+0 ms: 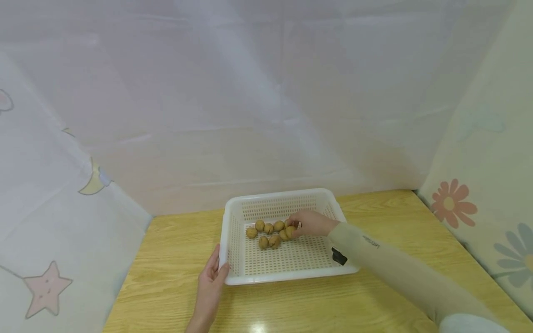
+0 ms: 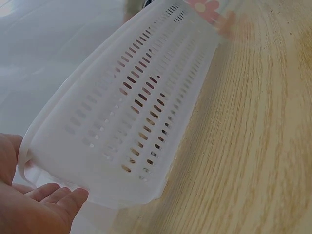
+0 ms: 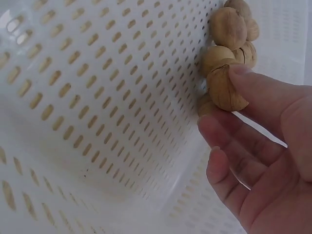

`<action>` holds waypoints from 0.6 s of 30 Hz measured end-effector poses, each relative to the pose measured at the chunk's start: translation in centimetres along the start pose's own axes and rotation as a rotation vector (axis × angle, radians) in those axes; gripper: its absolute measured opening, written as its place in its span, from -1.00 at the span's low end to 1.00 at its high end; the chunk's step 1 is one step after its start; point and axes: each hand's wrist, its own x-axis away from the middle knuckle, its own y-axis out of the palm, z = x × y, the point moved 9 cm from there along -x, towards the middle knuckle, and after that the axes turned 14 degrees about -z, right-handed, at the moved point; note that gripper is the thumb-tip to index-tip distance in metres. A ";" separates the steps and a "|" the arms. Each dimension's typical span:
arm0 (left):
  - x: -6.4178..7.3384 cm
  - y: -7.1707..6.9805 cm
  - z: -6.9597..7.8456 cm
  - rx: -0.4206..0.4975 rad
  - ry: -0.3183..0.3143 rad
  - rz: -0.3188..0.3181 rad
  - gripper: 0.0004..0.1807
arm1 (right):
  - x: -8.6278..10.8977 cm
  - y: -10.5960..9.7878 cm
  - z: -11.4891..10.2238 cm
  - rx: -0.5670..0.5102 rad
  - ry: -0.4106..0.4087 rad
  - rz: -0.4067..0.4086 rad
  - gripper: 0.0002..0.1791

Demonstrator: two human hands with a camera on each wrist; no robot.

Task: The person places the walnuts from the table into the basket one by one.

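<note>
**Walnuts gathered in the basket, one under your right fingers**

Head view: a white slotted basket [image 1: 287, 273] sits on the wooden counter [image 1: 374, 305] in the lower middle of the frame. About eight walnuts [image 1: 270, 232] lie bunched together on the basket floor, toward its upper half. None shows on the counter outside the basket. Your right hand [image 1: 310, 223] reaches in from the lower right, its fingers bent down onto the rightmost nuts. Your left hand [image 1: 210, 283] rests against the basket's lower left corner, fingers straight, thumb up beside the rim.

Left wrist view: the basket's slotted side wall [image 2: 131, 122] runs diagonally from lower left to upper right, with bare counter [image 2: 253, 146] to its right. Your left hand [image 2: 36, 209] shows at the lower left, palm open, fingers extended just under the rim; it steadies rather than grips.

Right wrist view: the basket floor [image 3: 87, 112] fills the left of the frame. Your right hand [image 3: 258, 161] enters from the lower right and pinches one walnut [image 3: 225, 88] between thumb and fingertips. Other nuts sit touching just above it, at the upper right.

Judging progress: the nuts all appear to be inside the basket, and the single nut in your fingers seems to be the only one currently being handled. Whether it is being set down or picked up cannot be told.
</note>
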 end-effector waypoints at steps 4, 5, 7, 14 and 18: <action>0.0 0.0 0.1 -0.006 0.003 0.003 -0.27 | -0.4 0.4 -0.3 -0.024 -0.034 -0.003 -0.67; 0.0 0.0 0.1 -0.007 0.004 0.003 -0.27 | -0.5 0.5 -0.4 -0.024 -0.038 -0.002 -0.69; 0.1 0.0 0.1 -0.010 0.005 0.004 -0.27 | -0.8 0.7 -0.5 -0.025 -0.039 -0.003 -0.73; 0.1 -0.1 0.0 -0.008 0.000 0.012 -0.29 | -1.4 1.3 -0.6 0.006 -0.031 0.017 -0.70; 0.0 -0.1 0.0 -0.013 0.000 0.013 -0.29 | -1.3 1.1 -0.6 0.007 -0.004 0.021 -0.70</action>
